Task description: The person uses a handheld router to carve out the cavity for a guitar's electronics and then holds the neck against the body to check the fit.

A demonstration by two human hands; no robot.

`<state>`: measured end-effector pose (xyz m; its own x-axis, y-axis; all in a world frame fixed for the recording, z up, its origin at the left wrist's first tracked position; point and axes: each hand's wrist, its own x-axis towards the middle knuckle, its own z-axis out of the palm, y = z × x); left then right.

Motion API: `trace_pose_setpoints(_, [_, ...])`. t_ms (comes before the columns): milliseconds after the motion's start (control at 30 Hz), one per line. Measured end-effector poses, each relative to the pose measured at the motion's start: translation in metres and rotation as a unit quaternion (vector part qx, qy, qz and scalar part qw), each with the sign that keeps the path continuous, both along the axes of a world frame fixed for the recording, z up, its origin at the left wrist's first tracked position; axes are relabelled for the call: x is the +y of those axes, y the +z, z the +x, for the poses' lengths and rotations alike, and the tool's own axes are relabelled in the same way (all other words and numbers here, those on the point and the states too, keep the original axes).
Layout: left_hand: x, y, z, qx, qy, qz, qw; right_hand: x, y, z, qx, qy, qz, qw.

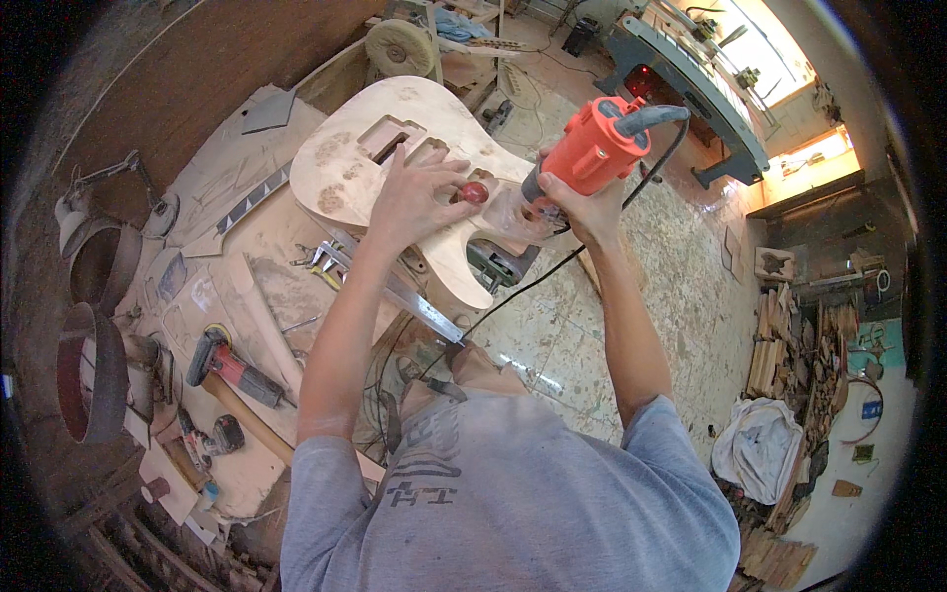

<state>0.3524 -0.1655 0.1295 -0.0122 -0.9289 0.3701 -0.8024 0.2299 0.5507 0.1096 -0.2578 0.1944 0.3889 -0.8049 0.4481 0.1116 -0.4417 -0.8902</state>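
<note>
A pale wooden electric guitar body [340, 163] with routed cavities lies over the bench edge, its cutaway horns toward me. My right hand [577, 205] is wrapped round the lower part of an orange-red handheld router [600, 148], which stands tilted near the neck end. Its see-through base [508, 215] rests on the wood there; the bit cannot be made out. At the inner side of that base is a round red knob [475, 192]. My left hand [419, 197] pinches this knob between thumb and forefinger, while its other fingers spread over the body beside a cavity.
On the dusty bench [261, 271] left lie calipers [326, 261], a metal ruler [419, 308], a red-grey power tool [237, 370], a cordless drill [212, 434] and sanding belts [91, 375]. The router's black cord [533, 283] hangs across the front. A machine table [691, 94] stands far right.
</note>
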Motion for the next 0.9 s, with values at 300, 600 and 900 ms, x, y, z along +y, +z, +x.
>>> trace_pose_setpoints(300, [0.001, -0.004, -0.008, -0.02, 0.003, -0.01, 1.0, 0.004, 0.002, -0.011, 0.011, 0.0, 0.012, 1.0])
trace_pose_setpoints(600, [-0.001, -0.006, -0.013, -0.041, -0.002, -0.014, 0.999, 0.006, 0.0, -0.02, 0.012, 0.005, 0.005, 1.0])
trace_pose_setpoints(900, [0.0, -0.002, -0.016, -0.055, -0.003, -0.008, 0.998, 0.009, 0.001, -0.024, 0.033, -0.023, -0.012, 0.999])
